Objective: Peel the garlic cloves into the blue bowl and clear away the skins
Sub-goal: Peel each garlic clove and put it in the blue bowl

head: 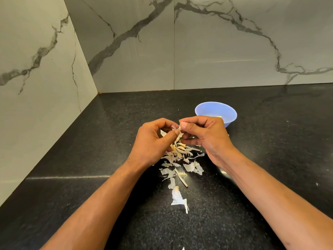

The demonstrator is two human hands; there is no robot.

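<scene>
Black speckled surface (90,141) lies under my hands. My left hand (153,141) and right hand (203,136) pinch one garlic clove (179,134) together. Torn skins (180,165) lie below. The blue bowl (216,110) sits just behind my right hand.

I see an evenly lit, rather bright picture, with soft light that seems to come from above and gives only faint shadows. The dark polished surface (90,150) carries a pale streak of glare at the left and small glints at the right. The wide lens bends the marble wall (225,51) at the edges, and the nearest forearms look slightly soft.
</scene>
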